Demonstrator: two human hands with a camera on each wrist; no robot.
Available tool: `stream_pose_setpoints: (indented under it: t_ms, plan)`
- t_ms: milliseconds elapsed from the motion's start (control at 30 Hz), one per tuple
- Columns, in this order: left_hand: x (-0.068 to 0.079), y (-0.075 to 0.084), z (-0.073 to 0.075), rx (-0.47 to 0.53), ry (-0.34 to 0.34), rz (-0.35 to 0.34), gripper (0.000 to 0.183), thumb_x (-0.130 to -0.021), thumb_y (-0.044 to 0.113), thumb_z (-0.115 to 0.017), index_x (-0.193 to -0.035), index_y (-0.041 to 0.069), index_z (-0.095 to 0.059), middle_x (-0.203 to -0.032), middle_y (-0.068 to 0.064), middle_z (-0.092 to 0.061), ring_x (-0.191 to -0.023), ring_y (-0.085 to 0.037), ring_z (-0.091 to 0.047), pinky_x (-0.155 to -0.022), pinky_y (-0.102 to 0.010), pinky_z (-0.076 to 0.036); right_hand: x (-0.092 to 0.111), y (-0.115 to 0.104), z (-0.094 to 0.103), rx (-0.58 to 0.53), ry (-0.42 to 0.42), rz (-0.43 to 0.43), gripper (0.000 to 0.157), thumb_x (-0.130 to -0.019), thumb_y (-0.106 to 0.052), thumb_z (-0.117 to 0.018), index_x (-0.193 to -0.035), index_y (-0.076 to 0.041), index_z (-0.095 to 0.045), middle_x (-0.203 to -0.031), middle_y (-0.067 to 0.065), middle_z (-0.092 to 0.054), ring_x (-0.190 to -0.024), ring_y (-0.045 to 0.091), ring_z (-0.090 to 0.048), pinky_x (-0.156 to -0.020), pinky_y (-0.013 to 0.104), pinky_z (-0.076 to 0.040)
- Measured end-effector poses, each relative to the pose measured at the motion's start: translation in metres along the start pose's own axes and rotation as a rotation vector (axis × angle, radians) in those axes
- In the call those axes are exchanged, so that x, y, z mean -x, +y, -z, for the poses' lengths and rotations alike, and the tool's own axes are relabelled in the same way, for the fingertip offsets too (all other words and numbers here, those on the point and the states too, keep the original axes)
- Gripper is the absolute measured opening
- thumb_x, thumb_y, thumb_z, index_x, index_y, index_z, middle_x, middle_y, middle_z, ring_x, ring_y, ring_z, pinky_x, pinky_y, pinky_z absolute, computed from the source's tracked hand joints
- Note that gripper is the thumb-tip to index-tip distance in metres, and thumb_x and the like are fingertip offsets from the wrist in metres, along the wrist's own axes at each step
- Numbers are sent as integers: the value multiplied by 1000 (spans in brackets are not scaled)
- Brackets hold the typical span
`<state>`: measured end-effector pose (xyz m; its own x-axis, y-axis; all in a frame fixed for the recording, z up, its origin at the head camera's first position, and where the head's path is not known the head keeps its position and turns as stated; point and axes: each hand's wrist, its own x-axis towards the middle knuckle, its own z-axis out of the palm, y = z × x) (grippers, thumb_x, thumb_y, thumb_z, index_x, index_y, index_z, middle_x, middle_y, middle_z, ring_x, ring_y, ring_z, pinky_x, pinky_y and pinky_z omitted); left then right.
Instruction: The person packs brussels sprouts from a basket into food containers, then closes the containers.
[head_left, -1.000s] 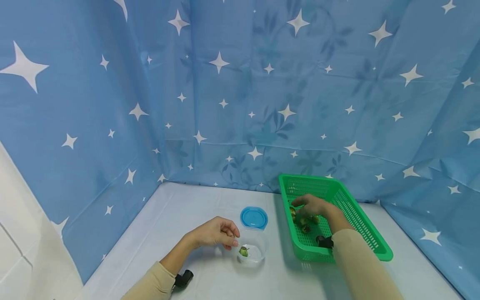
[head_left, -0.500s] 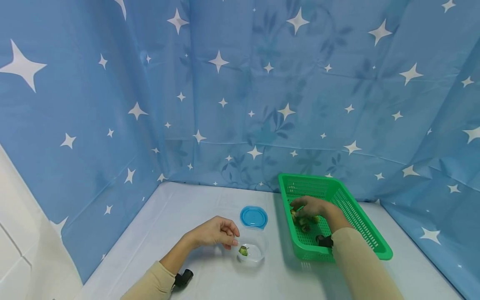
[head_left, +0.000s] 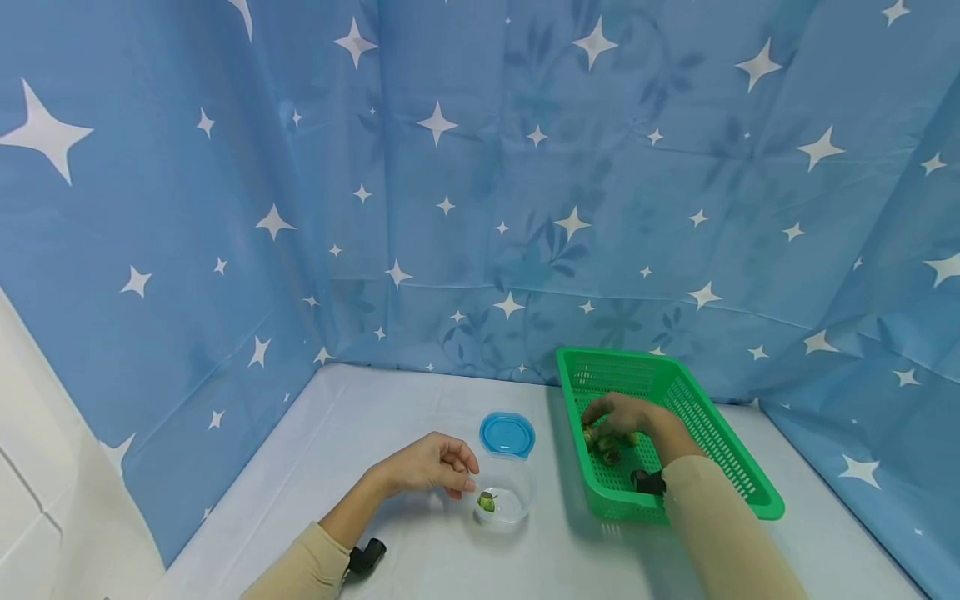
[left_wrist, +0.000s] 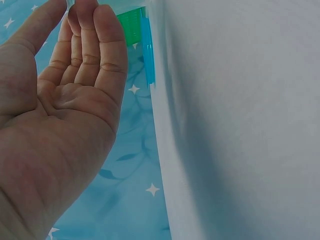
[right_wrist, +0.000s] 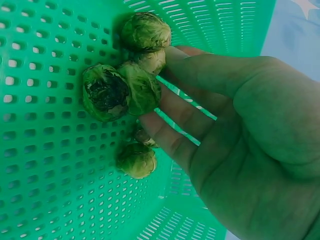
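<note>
At the front, my left hand point(head_left: 433, 467) pinches the left rim of a small clear plastic container point(head_left: 517, 487). A single Brussels sprout point(head_left: 486, 502) lies inside the container. In the left wrist view, the thumb and fingers of that hand point(left_wrist: 75, 95) meet near the top edge, where the container is mostly cut off. Inside the green basket point(head_left: 735, 454), my right hand point(head_left: 626, 414) grips a pale Brussels sprout point(right_wrist: 151, 61) with its thumb and fingers. Several more sprouts point(right_wrist: 142, 87) lie around it against the basket's perforated floor.
A round blue lid point(head_left: 507, 435) lies flat just behind the container. The white-covered table point(head_left: 390, 400) ends at a blue starred curtain point(head_left: 465, 208). The basket's raised walls surround the right hand. A black wrist device point(head_left: 366, 557) sits below the left wrist.
The right fingertips have shifted slightly, and a sprout at the basket's left side has moved a little nearer with them. The left hand and the container have stayed put.
</note>
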<state>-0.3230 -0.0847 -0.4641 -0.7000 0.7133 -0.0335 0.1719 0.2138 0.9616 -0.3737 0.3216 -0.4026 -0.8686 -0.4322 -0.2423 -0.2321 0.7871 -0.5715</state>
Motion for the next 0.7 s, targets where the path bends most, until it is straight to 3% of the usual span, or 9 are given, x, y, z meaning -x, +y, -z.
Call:
stream_pose_setpoints:
  t_ms: [200, 400, 700]
  plan:
    - [0, 0, 0, -2, 1, -1, 33, -91, 15, -82, -113, -6, -70, -84, -3, -74, -74, -17, -73, -75, -34, -63, 1, -2, -1, -23, -33, 13, 44, -97, 1, -68, -139, 8, -58, -140, 30, -59, -131, 51, -55, -93, 49, -60]
    - [1, 1, 0, 0, -4, -4, 34, -92, 14, -81, -115, -8, -69, -84, -3, -73, -74, -17, -72, -74, -35, -63, 0, -1, -1, 80, -13, -7, 31, -97, -4, -70, -129, -3, -69, -131, 20, -66, -127, 47, -57, -99, 56, -55]
    - [0, 1, 0, 5, -1, -2, 34, -92, 13, -81, -114, -8, -69, -84, -3, -73, -74, -17, -72, -74, -35, -63, 2, -1, 0, 119, -2, -3, 25, -96, -1, -70, -121, -1, -70, -126, 20, -67, -120, 43, -61, -92, 52, -57]
